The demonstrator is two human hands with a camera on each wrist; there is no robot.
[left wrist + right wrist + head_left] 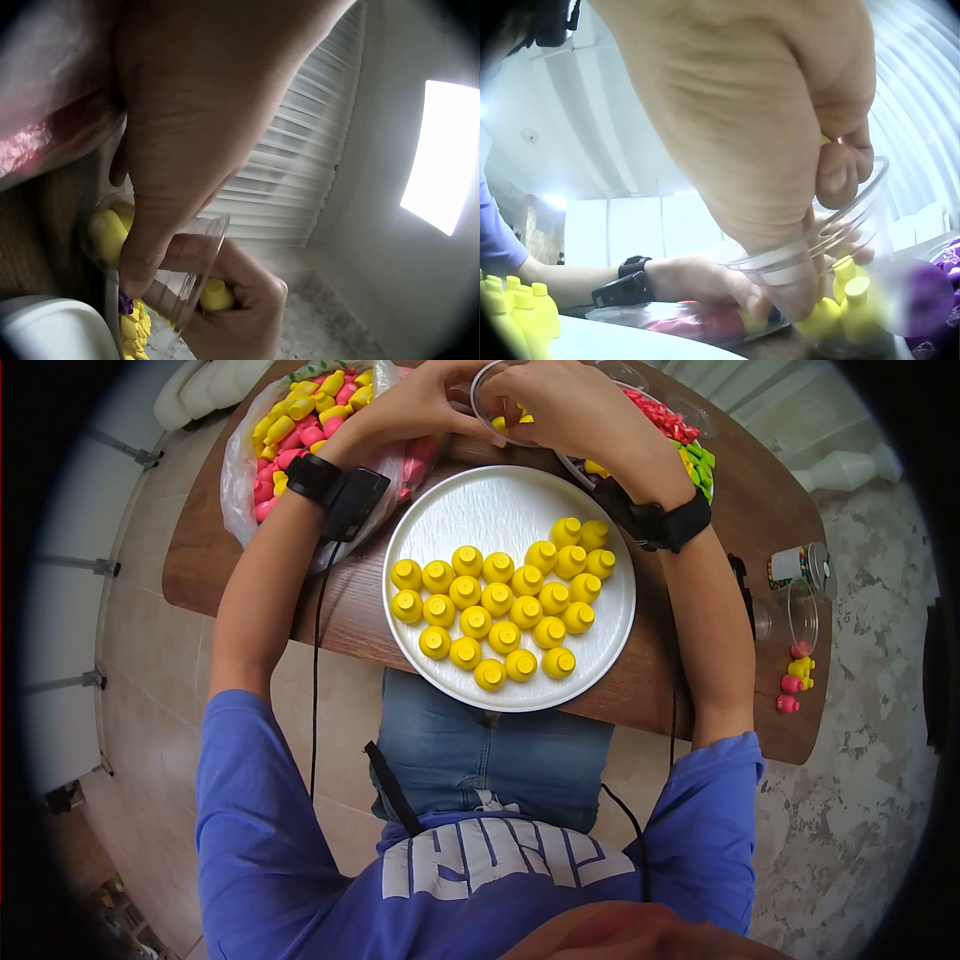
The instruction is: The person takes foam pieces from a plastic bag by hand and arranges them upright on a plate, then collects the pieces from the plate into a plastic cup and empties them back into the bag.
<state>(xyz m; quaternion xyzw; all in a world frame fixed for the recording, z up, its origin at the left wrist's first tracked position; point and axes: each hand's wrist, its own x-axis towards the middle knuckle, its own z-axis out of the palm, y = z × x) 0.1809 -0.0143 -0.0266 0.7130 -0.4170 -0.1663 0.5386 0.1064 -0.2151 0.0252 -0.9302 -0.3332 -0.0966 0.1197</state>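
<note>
My left hand (430, 402) grips a clear plastic cup (870, 214), tilted at the far side of the table. Several small yellow bottles (855, 304) lie inside it. The right hand (590, 422) reaches through the cup's mouth, thumb inside the wall, and its curled fingers hold a yellow bottle (217, 295), partly hidden in the right wrist view. Closer to the body, a round white plate (440, 510) carries several upright yellow bottles (497, 598) in rows.
Left of the plate, a clear plastic bag (238, 495) holds pink and yellow bottles. Red pieces (660, 415) and green pieces (700, 465) lie at the back right. A lidded jar (790, 567), a clear cup lying down (803, 615) and a few pink bottles (788, 703) are near the right edge.
</note>
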